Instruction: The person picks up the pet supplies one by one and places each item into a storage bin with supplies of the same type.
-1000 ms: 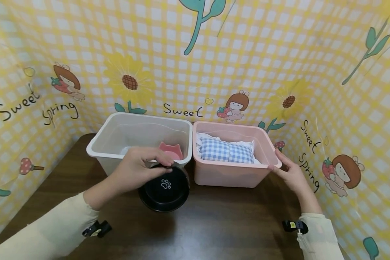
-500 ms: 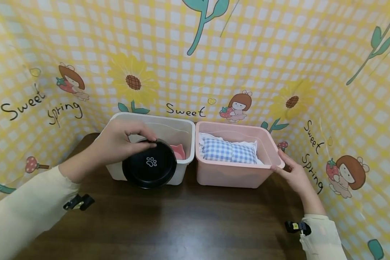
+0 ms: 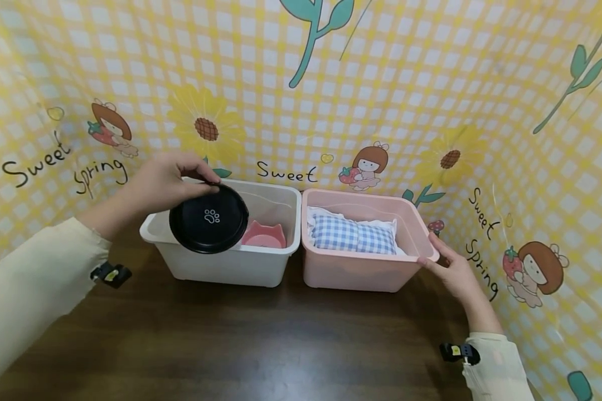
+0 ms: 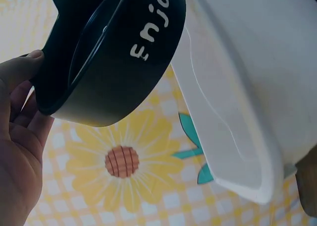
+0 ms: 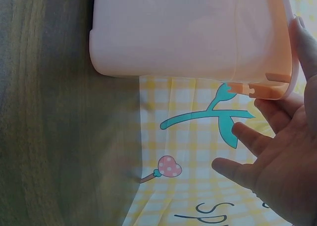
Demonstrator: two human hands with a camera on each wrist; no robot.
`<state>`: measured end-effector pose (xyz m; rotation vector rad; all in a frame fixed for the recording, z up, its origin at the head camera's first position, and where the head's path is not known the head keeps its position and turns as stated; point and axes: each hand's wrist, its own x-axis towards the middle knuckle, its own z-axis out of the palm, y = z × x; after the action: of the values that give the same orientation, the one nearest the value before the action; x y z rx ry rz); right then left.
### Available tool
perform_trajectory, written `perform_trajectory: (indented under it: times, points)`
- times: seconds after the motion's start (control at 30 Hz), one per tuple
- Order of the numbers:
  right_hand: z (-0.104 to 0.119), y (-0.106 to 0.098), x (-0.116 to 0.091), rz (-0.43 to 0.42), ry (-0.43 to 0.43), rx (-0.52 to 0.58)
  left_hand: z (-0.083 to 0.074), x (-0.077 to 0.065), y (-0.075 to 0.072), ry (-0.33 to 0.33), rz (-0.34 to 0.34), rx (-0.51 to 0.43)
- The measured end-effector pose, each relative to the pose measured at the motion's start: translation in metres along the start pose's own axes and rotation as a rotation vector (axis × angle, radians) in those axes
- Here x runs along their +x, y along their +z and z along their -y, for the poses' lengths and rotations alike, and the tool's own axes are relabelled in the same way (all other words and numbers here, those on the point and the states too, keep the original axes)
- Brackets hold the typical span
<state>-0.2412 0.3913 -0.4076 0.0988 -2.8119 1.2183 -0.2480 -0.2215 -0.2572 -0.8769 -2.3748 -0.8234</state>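
Note:
My left hand [image 3: 163, 181] pinches the rim of a black pet bowl [image 3: 208, 220], tilted with its paw-print inside toward the head camera. White lettering shows on the bowl's outer wall [image 4: 124, 77] in the left wrist view. In the head view the bowl overlaps the left front part of a white bin [image 3: 221, 267]. Inside that bin, at the right, sits a pink cat-eared bowl [image 3: 264, 236]. My right hand [image 3: 454, 273] holds the front right rim corner of a pink bin [image 3: 356, 273], thumb on one side of the corner and index finger on the other.
A blue-and-white checked cushion [image 3: 353, 234] with a white frill lies in the pink bin. Both bins stand side by side on a dark wooden table [image 3: 281, 345]. Yellow checked cloth [image 3: 261, 72] rises behind them and at the sides.
My left hand has carried the black bowl left and up, from in front of the white bin to its rim. More of the pink bowl now shows. My right hand stays on the pink bin.

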Motion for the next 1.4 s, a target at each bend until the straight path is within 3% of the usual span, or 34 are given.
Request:
perform_trajectory:
  times: [0.27,0.43,0.83,1.07,1.4]
  points:
    - [-0.001,-0.001,0.000,0.005,0.011,-0.008,0.023,0.019,-0.008,-0.191,0.067,0.044]
    - [0.001,-0.001,0.002,0.008,0.012,-0.013,0.043,0.025,-0.006,-0.308,0.106,0.014]
    - [-0.001,-0.003,0.002,0.006,-0.014,-0.021,0.089,0.014,0.030,-0.332,0.142,0.001]
    - [-0.002,-0.003,0.003,0.006,-0.019,-0.012,0.100,0.004,0.042,-0.396,0.208,0.024]
    - [-0.002,-0.002,0.003,0.012,-0.001,-0.020,0.111,-0.006,0.058,-0.388,0.258,0.033]
